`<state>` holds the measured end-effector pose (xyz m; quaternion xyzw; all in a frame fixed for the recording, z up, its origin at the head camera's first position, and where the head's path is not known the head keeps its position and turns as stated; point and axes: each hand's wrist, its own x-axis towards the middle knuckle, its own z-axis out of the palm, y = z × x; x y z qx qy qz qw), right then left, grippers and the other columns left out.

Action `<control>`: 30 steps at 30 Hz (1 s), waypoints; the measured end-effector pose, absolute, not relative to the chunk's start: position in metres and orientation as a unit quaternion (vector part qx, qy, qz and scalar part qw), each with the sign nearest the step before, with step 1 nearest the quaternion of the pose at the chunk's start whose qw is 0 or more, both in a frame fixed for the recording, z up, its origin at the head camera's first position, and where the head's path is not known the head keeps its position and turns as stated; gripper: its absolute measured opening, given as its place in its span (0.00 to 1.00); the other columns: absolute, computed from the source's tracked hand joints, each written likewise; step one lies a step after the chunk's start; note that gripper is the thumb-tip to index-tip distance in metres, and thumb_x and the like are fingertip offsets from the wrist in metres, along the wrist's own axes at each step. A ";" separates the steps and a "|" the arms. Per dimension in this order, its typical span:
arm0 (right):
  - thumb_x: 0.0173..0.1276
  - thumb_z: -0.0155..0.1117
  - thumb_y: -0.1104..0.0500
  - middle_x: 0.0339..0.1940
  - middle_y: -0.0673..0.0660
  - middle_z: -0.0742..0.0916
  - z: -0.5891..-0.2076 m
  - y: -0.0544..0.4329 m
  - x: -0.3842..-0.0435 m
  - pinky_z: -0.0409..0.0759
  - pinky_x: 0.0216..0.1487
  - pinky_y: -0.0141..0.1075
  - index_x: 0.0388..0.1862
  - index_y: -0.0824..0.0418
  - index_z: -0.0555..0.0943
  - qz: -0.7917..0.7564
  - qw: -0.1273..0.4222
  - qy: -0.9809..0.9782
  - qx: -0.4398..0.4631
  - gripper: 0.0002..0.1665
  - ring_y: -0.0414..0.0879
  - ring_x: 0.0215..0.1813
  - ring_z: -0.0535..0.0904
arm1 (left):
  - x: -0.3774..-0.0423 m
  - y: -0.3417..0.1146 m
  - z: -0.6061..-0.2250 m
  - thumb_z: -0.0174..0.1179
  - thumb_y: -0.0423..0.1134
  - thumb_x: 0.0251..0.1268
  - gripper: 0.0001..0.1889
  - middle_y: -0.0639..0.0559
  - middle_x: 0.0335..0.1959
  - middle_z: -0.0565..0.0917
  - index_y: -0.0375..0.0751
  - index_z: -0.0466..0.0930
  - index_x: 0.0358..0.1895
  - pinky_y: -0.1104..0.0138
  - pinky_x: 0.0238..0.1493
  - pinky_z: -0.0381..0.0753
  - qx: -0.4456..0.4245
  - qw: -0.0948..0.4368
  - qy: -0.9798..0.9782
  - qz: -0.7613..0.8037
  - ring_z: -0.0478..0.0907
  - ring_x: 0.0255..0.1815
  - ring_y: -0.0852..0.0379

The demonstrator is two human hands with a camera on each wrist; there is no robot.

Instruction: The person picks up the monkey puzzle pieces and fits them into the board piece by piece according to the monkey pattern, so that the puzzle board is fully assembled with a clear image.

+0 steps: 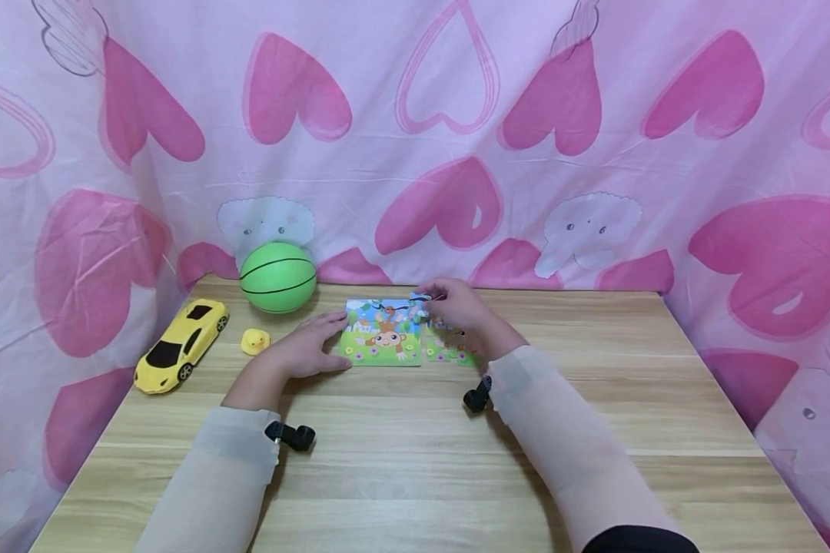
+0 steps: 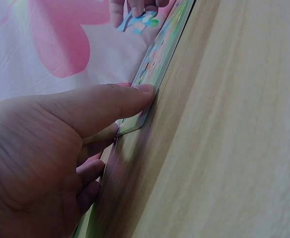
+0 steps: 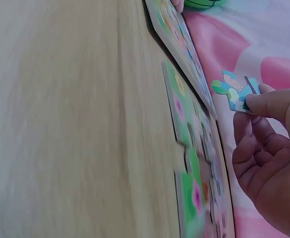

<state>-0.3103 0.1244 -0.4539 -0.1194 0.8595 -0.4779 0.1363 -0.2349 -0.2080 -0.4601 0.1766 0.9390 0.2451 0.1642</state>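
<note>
In the head view, mid-frame, the left hand (image 1: 311,347) touches the left edge of the monkey puzzle board (image 1: 386,338), its grip loosely spread; the right hand (image 1: 462,309), at the board's upper right corner, pinches a puzzle piece (image 1: 421,297). Other pieces (image 1: 446,355) lie right of the board on the bench (image 1: 387,476). In the left wrist view, the left thumb rests on the board, center. In the right wrist view, the right grip is closed on the piece, right of center.

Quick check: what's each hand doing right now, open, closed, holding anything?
Left hand: open, touching the edge of the monkey puzzle.
Right hand: closed, pinching a loose puzzle piece.
</note>
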 end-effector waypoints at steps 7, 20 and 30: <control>0.77 0.68 0.58 0.51 0.52 0.86 -0.459 0.108 -0.314 0.84 0.57 0.43 0.60 0.45 0.87 -0.462 0.121 0.869 -0.129 0.16 0.50 0.55 0.82 | -0.233 -0.208 -0.458 0.71 0.54 0.70 0.48 0.47 0.91 0.52 0.45 0.58 0.86 0.35 0.89 0.47 0.175 0.166 0.938 0.247 0.42 0.91 0.33; 0.76 0.70 0.58 0.56 0.51 0.88 -0.467 0.090 -0.317 0.84 0.67 0.46 0.63 0.50 0.87 -0.426 0.113 0.889 -0.127 0.19 0.49 0.60 0.82 | -0.235 -0.208 -0.460 0.71 0.56 0.69 0.48 0.48 0.91 0.52 0.44 0.58 0.86 0.36 0.89 0.47 0.179 0.160 0.940 0.241 0.42 0.91 0.34; 0.77 0.67 0.61 0.62 0.52 0.87 -0.468 0.087 -0.319 0.81 0.73 0.48 0.67 0.52 0.86 -0.418 0.135 0.891 -0.115 0.21 0.50 0.63 0.81 | -0.234 -0.208 -0.459 0.71 0.55 0.69 0.48 0.46 0.91 0.53 0.42 0.59 0.86 0.35 0.89 0.47 0.183 0.159 0.939 0.245 0.43 0.91 0.33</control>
